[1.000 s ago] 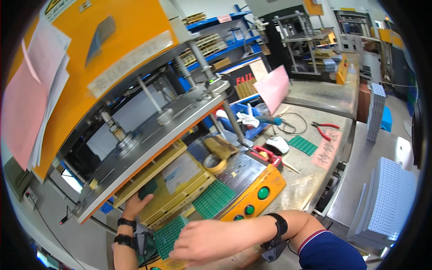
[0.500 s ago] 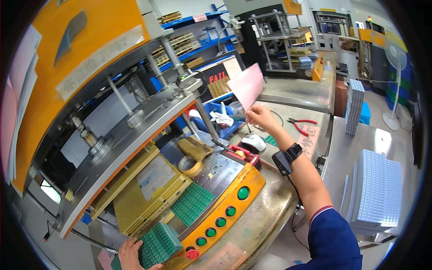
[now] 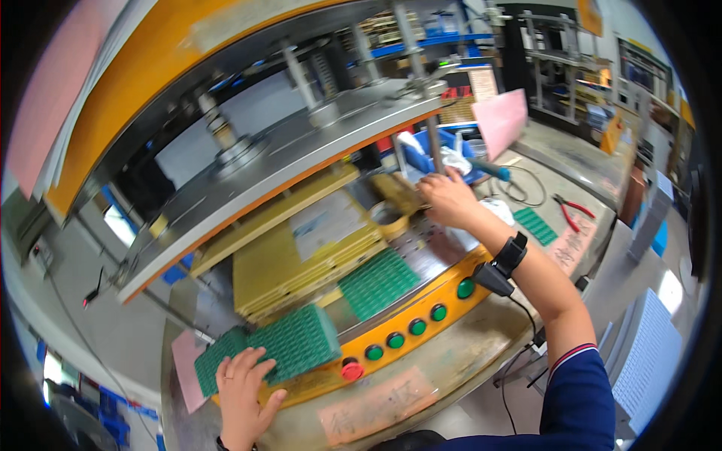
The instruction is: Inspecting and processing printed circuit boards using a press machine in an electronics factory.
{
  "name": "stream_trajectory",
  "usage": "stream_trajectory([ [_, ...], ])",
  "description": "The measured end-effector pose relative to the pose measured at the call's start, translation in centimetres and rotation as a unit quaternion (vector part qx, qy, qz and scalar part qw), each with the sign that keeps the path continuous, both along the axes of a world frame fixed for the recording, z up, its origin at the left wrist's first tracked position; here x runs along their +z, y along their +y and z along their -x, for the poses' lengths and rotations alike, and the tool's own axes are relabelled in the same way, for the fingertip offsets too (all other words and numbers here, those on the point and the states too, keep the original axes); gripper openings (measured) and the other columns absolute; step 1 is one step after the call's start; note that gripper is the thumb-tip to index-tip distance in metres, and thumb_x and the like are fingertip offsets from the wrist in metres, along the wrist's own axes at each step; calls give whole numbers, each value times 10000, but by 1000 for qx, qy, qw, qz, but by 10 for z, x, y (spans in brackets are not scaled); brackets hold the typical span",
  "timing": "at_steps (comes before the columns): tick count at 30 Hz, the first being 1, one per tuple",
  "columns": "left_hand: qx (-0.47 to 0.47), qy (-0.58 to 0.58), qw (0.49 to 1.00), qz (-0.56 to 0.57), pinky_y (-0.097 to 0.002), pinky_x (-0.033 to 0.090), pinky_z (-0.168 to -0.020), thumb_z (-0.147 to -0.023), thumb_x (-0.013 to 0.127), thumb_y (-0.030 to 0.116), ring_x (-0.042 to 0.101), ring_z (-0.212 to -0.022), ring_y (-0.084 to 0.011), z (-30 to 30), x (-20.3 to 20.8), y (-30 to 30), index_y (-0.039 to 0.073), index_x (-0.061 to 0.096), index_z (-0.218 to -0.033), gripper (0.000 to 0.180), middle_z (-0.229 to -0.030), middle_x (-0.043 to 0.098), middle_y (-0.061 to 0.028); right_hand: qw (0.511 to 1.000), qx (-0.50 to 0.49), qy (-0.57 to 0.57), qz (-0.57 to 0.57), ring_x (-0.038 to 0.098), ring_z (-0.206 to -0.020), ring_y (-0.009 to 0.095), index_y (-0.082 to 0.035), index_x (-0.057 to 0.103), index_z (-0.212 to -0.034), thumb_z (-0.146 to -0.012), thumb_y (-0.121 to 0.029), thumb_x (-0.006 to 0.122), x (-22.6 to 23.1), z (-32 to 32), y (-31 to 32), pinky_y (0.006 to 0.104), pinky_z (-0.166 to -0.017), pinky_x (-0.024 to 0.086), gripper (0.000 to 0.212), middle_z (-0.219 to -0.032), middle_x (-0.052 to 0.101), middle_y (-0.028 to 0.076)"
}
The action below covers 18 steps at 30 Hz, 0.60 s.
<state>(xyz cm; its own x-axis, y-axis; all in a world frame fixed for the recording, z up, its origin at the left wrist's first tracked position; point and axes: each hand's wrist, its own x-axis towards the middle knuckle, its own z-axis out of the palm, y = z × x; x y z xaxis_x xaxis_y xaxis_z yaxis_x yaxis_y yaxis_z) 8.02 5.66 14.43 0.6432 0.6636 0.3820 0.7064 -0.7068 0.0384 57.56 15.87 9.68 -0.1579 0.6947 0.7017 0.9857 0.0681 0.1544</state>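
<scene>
My left hand has its fingers spread and rests against the near left end of a stack of green circuit board panels, beside a second green stack. Another green panel lies flat on the metal bed in front of a yellow layered fixture. My right hand is over the bed's right end, close to a tape roll and a brown block. Blur and the hand's own back hide whether its fingers hold anything.
The press plate overhangs the fixture. An orange panel with green buttons and a red button runs along the front. Red-handled pliers, a blue bin and a pink sheet are at right; stacked pale panels stand further right.
The view has swung left. My right hand has moved from beside the pink sheet toward the tape roll on the bed. My left hand remains by the green stack.
</scene>
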Motion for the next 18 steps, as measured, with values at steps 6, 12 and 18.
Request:
stream_trajectory([
  [6,-37,-16,996,79,-434,379,-958,-811,679,302,523,-1171,-285,36,-61,-63,80,626,-1075,349,-1202,595,-96,984,-105,-92,108,682,-797,256,-9,628,-1004,-737,-195,613,-6,23,39,511,-1135,233,326,-767,688,96],
  [12,-51,-134,986,82,-398,410,-858,-795,709,153,609,-1008,-255,23,-107,-93,99,647,-905,138,-991,661,-51,983,-133,-114,46,678,-682,253,-37,648,-907,-765,-210,599,-26,24,56,476,-1069,322,229,-688,677,100],
  [18,-27,-207,977,41,-405,398,-866,-788,703,137,572,-1081,-293,24,-132,-92,108,656,-869,98,-1047,643,-69,990,-137,16,29,679,-651,285,-86,613,-800,-817,-216,568,-10,29,56,420,-663,492,139,-695,677,121],
])
